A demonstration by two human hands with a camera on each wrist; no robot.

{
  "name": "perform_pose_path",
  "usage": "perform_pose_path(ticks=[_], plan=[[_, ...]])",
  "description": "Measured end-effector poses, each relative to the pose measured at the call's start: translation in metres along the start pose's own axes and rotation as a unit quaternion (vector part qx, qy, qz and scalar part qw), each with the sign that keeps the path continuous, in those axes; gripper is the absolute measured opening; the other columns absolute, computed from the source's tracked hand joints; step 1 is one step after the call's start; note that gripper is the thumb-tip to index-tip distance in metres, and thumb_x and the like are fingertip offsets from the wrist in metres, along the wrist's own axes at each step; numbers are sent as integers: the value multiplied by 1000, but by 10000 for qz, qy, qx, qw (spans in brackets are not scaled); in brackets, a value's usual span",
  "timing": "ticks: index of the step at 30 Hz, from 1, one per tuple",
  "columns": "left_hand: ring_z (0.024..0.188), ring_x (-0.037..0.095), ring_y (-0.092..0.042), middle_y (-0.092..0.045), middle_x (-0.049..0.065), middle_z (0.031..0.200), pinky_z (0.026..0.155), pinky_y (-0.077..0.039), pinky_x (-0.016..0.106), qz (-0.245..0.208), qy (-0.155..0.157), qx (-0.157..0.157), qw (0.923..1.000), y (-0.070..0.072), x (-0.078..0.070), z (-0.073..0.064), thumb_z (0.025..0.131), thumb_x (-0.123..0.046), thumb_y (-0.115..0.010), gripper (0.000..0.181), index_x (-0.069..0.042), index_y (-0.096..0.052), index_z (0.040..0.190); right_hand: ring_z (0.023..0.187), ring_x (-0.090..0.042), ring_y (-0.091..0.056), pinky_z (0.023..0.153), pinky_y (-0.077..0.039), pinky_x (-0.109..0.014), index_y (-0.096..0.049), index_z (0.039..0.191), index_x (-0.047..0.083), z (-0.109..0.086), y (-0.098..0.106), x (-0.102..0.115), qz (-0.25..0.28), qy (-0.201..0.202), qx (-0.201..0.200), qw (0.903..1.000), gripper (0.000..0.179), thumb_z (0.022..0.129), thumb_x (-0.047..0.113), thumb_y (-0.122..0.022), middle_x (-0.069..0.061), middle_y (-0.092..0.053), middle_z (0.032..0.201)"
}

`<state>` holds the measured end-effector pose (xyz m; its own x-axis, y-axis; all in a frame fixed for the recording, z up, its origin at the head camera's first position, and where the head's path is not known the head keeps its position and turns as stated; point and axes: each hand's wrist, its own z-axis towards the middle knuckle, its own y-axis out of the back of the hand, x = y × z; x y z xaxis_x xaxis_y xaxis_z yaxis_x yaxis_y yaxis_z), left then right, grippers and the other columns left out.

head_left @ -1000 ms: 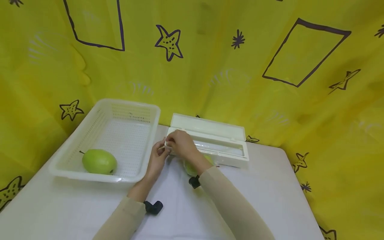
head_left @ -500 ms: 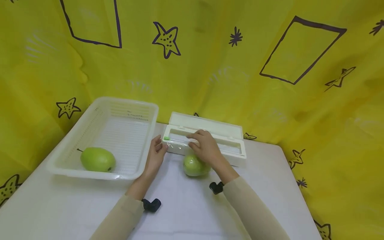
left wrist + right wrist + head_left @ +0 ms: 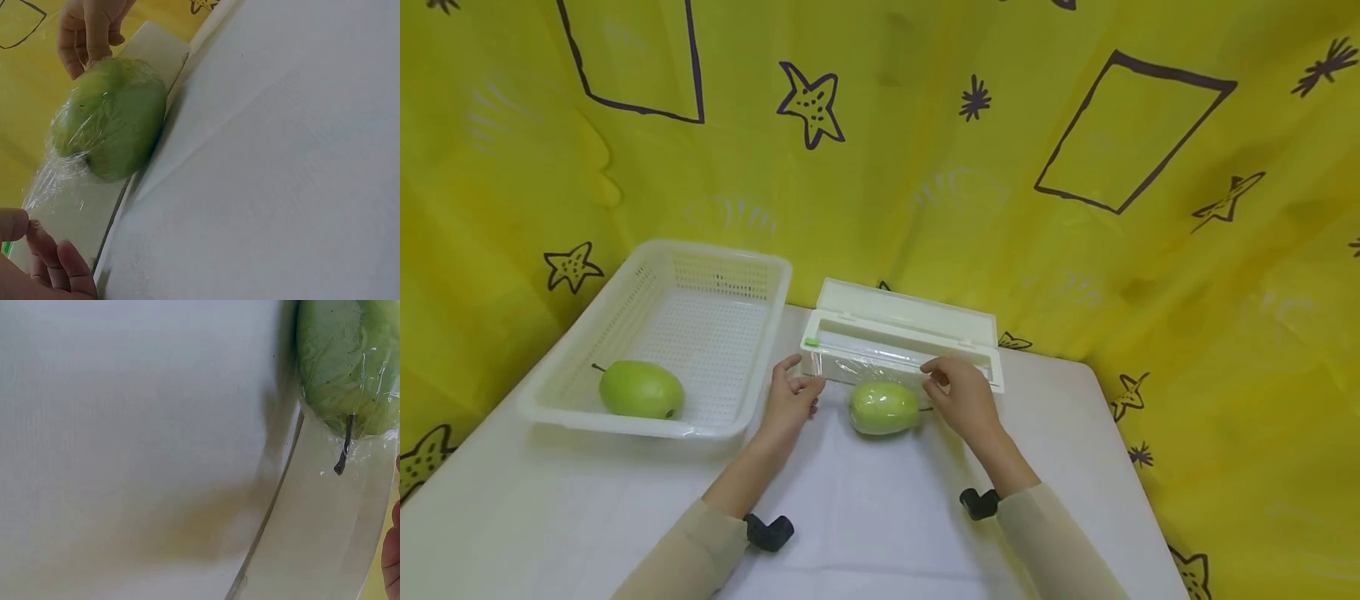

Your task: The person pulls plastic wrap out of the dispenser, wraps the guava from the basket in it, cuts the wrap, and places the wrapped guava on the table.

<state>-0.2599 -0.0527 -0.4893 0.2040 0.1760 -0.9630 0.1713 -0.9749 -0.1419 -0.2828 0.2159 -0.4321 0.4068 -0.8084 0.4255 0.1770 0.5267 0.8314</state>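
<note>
Smooth off-white plastic forms the long box, its flat lid raised, at twelve o'clock from the plump green pear on white cloth. Clear film clings to the pear in glossy creases; its dark stem points toward three. At nine, the left hand pinches film; at three, whether the right hand's curled fingers grip any, I cannot tell.

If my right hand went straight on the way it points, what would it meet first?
Likely the box, which looks just ahead of your right hand, though depth is unclear and it may brush the film sooner.
</note>
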Motion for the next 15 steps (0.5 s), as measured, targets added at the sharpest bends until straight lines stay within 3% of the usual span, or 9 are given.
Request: perform_pose_path(ticks=[5,7,9,13,14,15], plan=[[85,17,-52,-58,6,102,73,-49,25,282,-27,71,9996,4,2,-3,97,-13,-62,47,-10,-45,141,78,-19,-60,71,-51,-35,-76,102,8,-7,0,-2,171,-284,-127,9994,21,83,5,-68,-2,-65,82],[94,21,-52,-54,10,112,78,-49,30,802,-235,125,9964,3,1,-8,95,-22,-68,47,-11,-50,137,79,-20,-61,71,-52,-35,-77,98,8,-10,1,-3,277,-359,-185,9988,19,83,4,-67,-4,-66,85],[109,28,-51,-46,13,128,88,-49,38,1422,-583,155,9880,2,-1,-15,88,-31,-76,60,-13,-48,138,83,-22,-62,73,-53,-37,-77,95,9,-12,3,-4,395,-418,-206,9981,14,84,6,-68,-5,-67,90],[135,39,-41,-31,15,151,107,-40,52,2428,-1640,107,9560,-5,-5,-30,73,-41,-88,96,-15,-33,148,91,-24,-62,77,-55,-39,-75,95,10,-14,5,-6,651,-469,-173,9966,9,88,10,-71,-7,-66,98],[137,39,-38,-30,14,153,110,-37,54,2665,-1962,114,9436,-7,-6,-33,71,-42,-89,102,-15,-29,150,92,-24,-63,76,-55,-39,-75,96,9,-14,7,-6,723,-482,-184,9960,9,88,10,-71,-7,-66,99],[139,39,-36,-30,15,155,112,-35,55,3048,-2345,105,9230,-9,-8,-34,70,-44,-89,106,-16,-28,151,91,-24,-64,76,-56,-38,-75,96,9,-14,7,-6,817,-487,-185,9953,9,88,10,-70,-7,-68,98]])
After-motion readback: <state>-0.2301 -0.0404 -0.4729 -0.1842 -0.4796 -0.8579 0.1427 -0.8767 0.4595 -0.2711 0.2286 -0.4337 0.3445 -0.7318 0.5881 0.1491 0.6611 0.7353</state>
